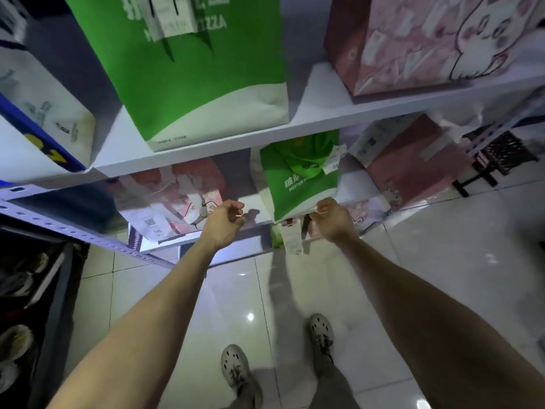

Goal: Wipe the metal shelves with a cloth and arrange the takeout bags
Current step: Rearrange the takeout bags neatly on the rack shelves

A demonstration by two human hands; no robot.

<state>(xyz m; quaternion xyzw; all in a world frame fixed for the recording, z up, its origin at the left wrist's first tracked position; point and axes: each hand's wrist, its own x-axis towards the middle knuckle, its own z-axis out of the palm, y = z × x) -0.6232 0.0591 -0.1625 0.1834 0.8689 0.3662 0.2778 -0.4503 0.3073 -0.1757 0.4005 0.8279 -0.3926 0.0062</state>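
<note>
My left hand (225, 222) and my right hand (333, 219) are both stretched out to the front edge of the lower metal shelf (259, 222), fingers curled, with nothing visible in them. A small green takeout bag (298, 178) stands on that shelf between the hands, its lower right corner beside my right hand. A pink and white bag (177, 196) lies left of it, behind my left hand. Another pink bag (413, 160) stands to the right. The upper shelf (206, 149) carries a large green pizza bag (200, 84) and a pink cartoon bag (427, 39). No cloth is in view.
A white bag with blue and yellow print (44, 113) leans at the upper left. A paper receipt (292, 240) hangs below the lower shelf. A dark rack with shoes (23, 290) stands at the left, a black stool (498, 154) at the right. My feet stand on glossy tiles (236, 290).
</note>
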